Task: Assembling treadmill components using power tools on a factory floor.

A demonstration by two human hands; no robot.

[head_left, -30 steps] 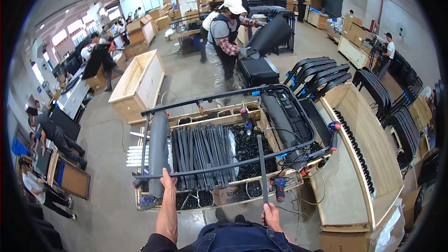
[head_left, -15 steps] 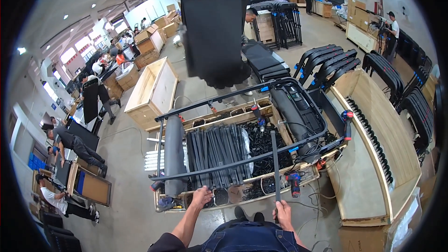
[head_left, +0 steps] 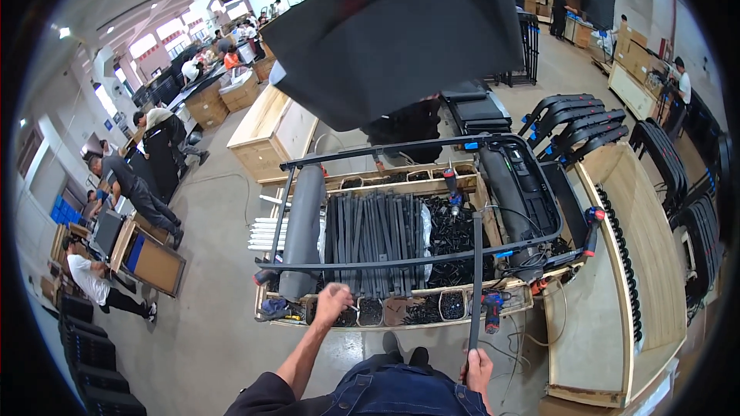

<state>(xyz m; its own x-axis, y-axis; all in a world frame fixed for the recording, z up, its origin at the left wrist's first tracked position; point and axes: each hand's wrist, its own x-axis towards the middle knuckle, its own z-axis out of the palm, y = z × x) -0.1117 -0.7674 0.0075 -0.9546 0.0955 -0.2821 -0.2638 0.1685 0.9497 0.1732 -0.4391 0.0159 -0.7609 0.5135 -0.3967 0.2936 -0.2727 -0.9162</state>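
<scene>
frame [head_left: 370, 266]: set over parts box [head_left: 370, 328], rollers [head_left: 302, 231] at both ends. bar [head_left: 475, 293]: seemingly unattached, grasped in right hand [head_left: 479, 370]. left hand [head_left: 333, 304]: fingers curled, cannot tell whether loaded.

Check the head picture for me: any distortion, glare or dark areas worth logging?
Head view: fisheye distortion bows the edges of the wooden crate at right; the rim is black. Head view: a ceiling lamp glares at upper left; the floor shines near the shoes. Head view: the raised sheet is mostly dark, while the bar in the right hand reads clearly.
</scene>
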